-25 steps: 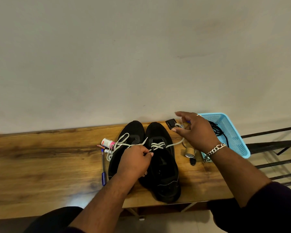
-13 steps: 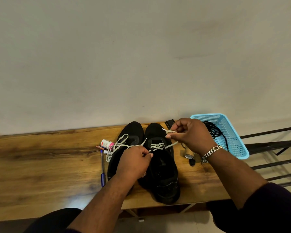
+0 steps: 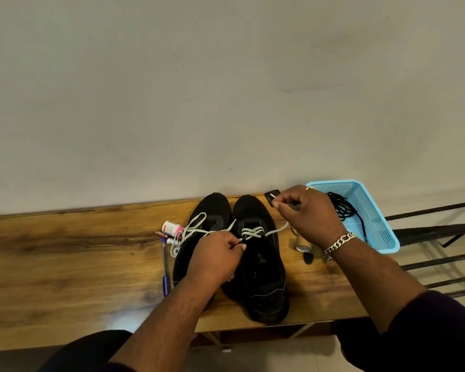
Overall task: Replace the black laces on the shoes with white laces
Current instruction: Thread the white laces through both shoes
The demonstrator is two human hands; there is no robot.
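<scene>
Two black shoes stand side by side on the wooden table (image 3: 65,253), toes toward the wall. The right shoe (image 3: 261,267) has a white lace (image 3: 251,232) crossed through its upper eyelets. The left shoe (image 3: 212,213) carries a loose white lace (image 3: 193,229) trailing to its left. My left hand (image 3: 215,257) rests curled on the right shoe's left edge and pinches the lace there. My right hand (image 3: 306,216) is raised right of the shoe's toe and pinches the free right end of that lace. Black laces (image 3: 344,209) lie in the blue basket (image 3: 379,237).
A small white and pink bottle (image 3: 171,227), markers and a blue pen (image 3: 166,267) lie left of the shoes. A tape roll (image 3: 302,244), a small black object (image 3: 308,258) and a black clip (image 3: 271,196) sit to the right. Black metal bars (image 3: 440,232) run beyond the table's right end.
My right hand came in from near the basket, took the lace's right end and lifted it up and to the right. My left hand stayed on the shoe.
</scene>
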